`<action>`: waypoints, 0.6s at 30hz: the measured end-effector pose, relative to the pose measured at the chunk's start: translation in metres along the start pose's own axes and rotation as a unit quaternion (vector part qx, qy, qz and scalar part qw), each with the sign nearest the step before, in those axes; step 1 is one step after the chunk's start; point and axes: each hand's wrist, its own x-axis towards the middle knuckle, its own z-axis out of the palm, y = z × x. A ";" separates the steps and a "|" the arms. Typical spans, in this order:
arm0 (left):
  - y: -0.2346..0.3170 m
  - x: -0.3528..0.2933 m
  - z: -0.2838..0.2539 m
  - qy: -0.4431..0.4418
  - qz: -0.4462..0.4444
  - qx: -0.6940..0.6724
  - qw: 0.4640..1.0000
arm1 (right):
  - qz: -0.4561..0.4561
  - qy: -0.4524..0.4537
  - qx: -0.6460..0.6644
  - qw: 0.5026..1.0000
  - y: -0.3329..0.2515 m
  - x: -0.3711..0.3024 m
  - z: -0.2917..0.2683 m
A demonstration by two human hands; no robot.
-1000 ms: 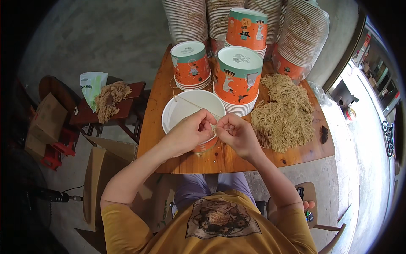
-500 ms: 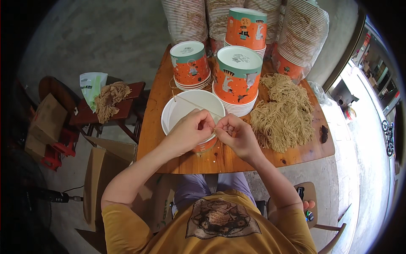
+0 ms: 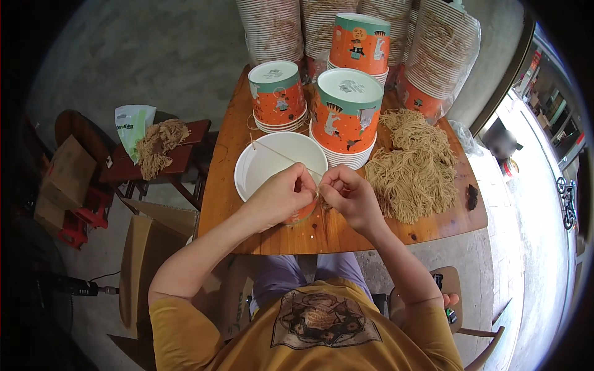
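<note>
An orange paper bucket with a white inside stands upright, mouth up, near the table's front edge. A thin tan cord crosses its mouth from the far-left rim to my hands. At the near-right rim, my left hand is closed, thumb and index finger pinching the cord. My right hand meets it fingertip to fingertip, also pinching the cord; a short end shows below the fingers. Exactly how the cord runs between the fingertips is hidden. Right of my right hand lies a large heap of loose tan cords.
Upturned orange and green paper buckets stand stacked behind, with a smaller stack on their left. Tall plastic-wrapped stacks line the table's back. A small dark object lies at the right edge. A red stool at left holds more cord.
Both hands have dropped slightly at the rim, and a cord end now shows below the fingertips. The cord across the mouth looks straighter. The bucket has hardly moved.
</note>
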 end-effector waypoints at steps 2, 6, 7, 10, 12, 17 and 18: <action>0.001 0.002 0.000 -0.003 0.007 -0.012 1.000 | -0.004 -0.003 -0.007 1.000 0.001 0.000 0.000; 0.007 0.003 -0.004 -0.027 -0.040 -0.075 0.996 | -0.006 -0.011 0.001 1.000 0.000 0.001 0.001; 0.007 0.003 -0.005 -0.044 -0.060 -0.079 0.994 | -0.007 -0.011 0.000 1.000 0.000 0.001 0.001; 0.003 0.006 -0.006 -0.037 -0.062 -0.068 0.995 | -0.029 -0.008 -0.013 0.999 0.001 0.001 0.001; 0.003 0.005 -0.007 -0.037 -0.050 -0.052 0.997 | -0.012 0.007 -0.031 0.999 0.000 0.000 0.001; -0.001 0.000 -0.001 0.023 0.096 0.083 0.992 | 0.012 -0.007 -0.032 0.999 0.000 -0.001 -0.003; 0.000 -0.002 0.001 0.060 0.156 0.149 0.975 | 0.024 -0.015 -0.040 0.999 0.000 -0.002 -0.003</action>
